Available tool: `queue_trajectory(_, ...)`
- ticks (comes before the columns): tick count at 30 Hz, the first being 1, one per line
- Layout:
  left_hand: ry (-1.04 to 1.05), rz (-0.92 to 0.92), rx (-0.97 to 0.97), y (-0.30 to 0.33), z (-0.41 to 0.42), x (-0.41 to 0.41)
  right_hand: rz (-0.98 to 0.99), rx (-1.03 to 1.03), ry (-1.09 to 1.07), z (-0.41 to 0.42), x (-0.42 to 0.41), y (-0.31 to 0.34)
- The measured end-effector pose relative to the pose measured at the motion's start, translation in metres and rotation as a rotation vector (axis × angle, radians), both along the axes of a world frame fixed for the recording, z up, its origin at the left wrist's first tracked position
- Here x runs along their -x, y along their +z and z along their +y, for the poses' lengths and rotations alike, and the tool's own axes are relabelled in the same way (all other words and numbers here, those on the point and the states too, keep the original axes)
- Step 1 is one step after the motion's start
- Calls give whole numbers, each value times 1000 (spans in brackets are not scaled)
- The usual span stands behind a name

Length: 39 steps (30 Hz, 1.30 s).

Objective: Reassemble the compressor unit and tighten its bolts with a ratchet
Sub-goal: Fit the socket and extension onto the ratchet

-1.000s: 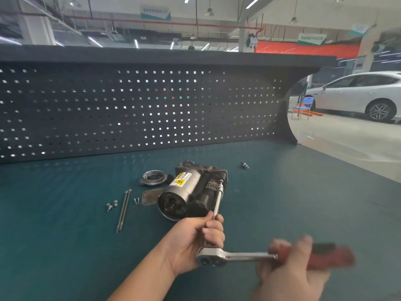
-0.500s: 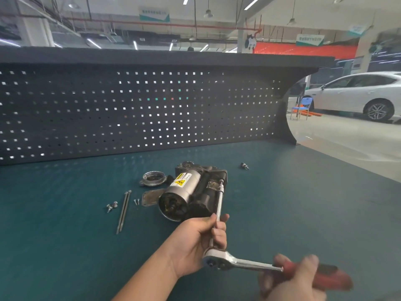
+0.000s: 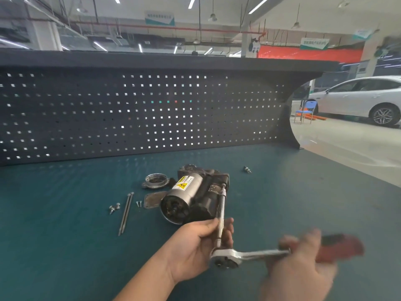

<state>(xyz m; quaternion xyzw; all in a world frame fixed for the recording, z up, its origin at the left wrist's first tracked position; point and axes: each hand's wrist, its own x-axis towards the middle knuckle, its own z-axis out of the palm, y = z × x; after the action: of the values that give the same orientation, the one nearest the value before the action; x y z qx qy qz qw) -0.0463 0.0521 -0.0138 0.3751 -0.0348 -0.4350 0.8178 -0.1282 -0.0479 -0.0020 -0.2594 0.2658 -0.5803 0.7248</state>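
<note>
My left hand [image 3: 201,246] cradles the long extension bar [image 3: 221,216] of the ratchet [image 3: 243,256]: thumb on one side near the knurled band, fingers loosely curled behind the shaft, palm turned toward me. My right hand [image 3: 301,263] is wrapped round the red handle [image 3: 340,246], fingers closed over it; that hand is blurred, so I can say little more about how the fingers lie. The ratchet head sits just below my left palm, and the chrome shank runs from it to the right into my right fist.

From my left hand the bar runs up and away to the compressor unit [image 3: 195,196], where its far tip meets a small metal bracket on the right side of the black housing. The unit lies on its side on the green bench top [image 3: 65,246], just beyond my left fingers, its silver cylinder with a yellow warning label facing me with an open end.

To the left of the unit lie a flat plate [image 3: 153,199], touching it, and a round flanged ring [image 3: 156,181] behind that. Farther left are two small screws [image 3: 138,204], two long bolts [image 3: 126,212] side by side, and a pair of short bolts [image 3: 114,208]. Beyond and to the right of the unit sits a small fitting [image 3: 247,169], well apart. A dark pegboard [image 3: 141,114] backs the bench, and a white car [image 3: 358,98] stands far off to the right.
</note>
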Motion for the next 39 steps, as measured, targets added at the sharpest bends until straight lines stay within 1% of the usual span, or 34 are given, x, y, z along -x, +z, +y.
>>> queue_trajectory(1,-22,-30,16,0,1,0,32,-100,-19,-1,0,-8)
queue_trajectory(2,-25,-55,11,-1,2,0,78,-98,-20,0,-1,-13)
queue_trajectory(3,-16,-70,3,-2,3,-1,91,-37,-24,1,-3,-15)
queue_trajectory(4,-3,-60,-8,-2,4,-1,75,76,-8,4,-3,-11)
queue_trajectory(6,20,-73,-40,-4,5,-2,32,437,155,11,-3,11)
queue_trajectory(7,11,-132,-87,-2,5,-1,101,674,286,13,-3,23)
queue_trajectory(9,-37,-293,-181,1,2,5,360,1131,542,19,-4,42)
queue_trajectory(10,-56,-344,-206,-1,1,6,451,1261,605,21,-4,44)
queue_trajectory(11,-64,-359,-218,0,0,8,471,1279,590,22,-2,44)
queue_trajectory(12,-63,-349,-221,0,-1,8,444,1210,512,22,0,38)
queue_trajectory(13,-52,-310,-220,0,-1,7,390,1044,415,20,2,30)
queue_trajectory(15,-12,-163,-149,-2,0,3,214,534,229,11,9,12)
queue_trajectory(16,-5,-126,-104,-2,1,2,125,270,160,6,11,3)
queue_trajectory(17,-13,-125,-77,-1,1,3,81,59,120,1,11,-7)
queue_trajectory(18,-15,-147,-80,-1,2,2,92,-45,120,-1,9,-13)
queue_trajectory(19,-3,-160,-93,-1,2,2,119,-33,134,0,8,-16)
queue_trajectory(20,17,-154,-111,-3,2,1,115,53,140,3,8,-15)
queue_trajectory(21,35,-147,-128,-3,2,1,94,191,157,8,8,-8)
queue_trajectory(22,45,-165,-157,-5,2,1,86,382,191,11,7,1)
queue_trajectory(23,33,-211,-196,-4,2,3,135,609,253,14,6,12)
queue_trajectory(25,-25,-368,-232,-1,0,9,394,1115,465,24,1,32)
queue_trajectory(26,-44,-422,-193,-2,-1,12,511,1309,547,29,0,38)
queue_trajectory(27,-52,-441,-153,-1,-1,14,569,1406,564,31,0,39)
queue_trajectory(28,-51,-436,-151,0,-1,15,549,1389,523,33,1,38)
queue_trajectory(29,-44,-411,-174,0,0,14,478,1273,448,31,3,33)
queue_trajectory(30,-26,-357,-204,-2,-1,12,390,1085,344,27,7,27)
queue_trajectory(32,15,-232,-195,-4,0,10,209,588,169,13,14,9)
queue_trajectory(33,29,-209,-173,-3,1,9,135,337,141,6,15,0)
queue_trajectory(34,43,-211,-162,-5,0,7,97,132,150,1,14,-9)
queue_trajectory(35,60,-220,-169,-4,0,7,102,25,174,1,14,-15)
queue_trajectory(36,67,-228,-173,-6,0,6,98,21,194,3,13,-18)
queue_trajectory(37,73,-218,-169,-7,0,5,72,89,195,6,12,-15)
queue_trajectory(38,87,-222,-178,-7,0,5,58,229,201,11,10,-8)
queue_trajectory(39,85,-241,-204,-7,1,5,74,430,213,15,9,3)
